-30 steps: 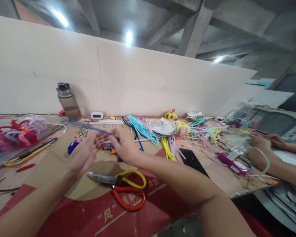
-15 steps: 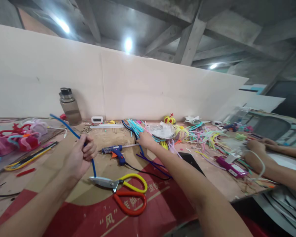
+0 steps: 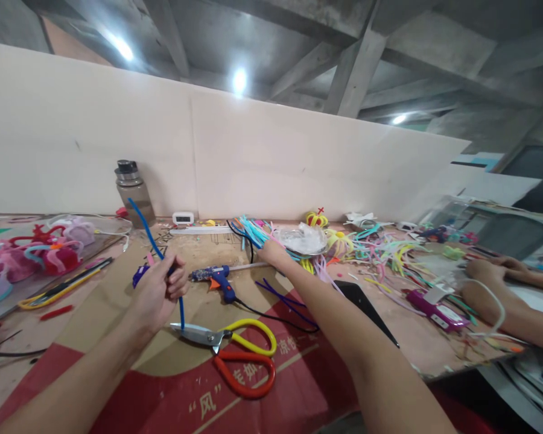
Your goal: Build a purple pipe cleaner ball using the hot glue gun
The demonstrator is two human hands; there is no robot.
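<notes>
My left hand is closed around a blue pipe cleaner that sticks up and to the left and hangs down below the fist. My right hand reaches far across the table into a heap of coloured pipe cleaners; its fingers are buried among the strands. A blue glue gun lies between my hands. Scissors with yellow and red handles lie just below my left hand.
A dark water bottle stands at the back wall. Pink and red fuzzy crafts fill the left side. A black phone lies right of my arm. Another person's hands work at the far right among scattered pipe cleaners.
My hands were together on the blue pipe cleaner; my right hand let go and reached out into the coloured heap. My left hand keeps the blue pipe cleaner, now more upright.
</notes>
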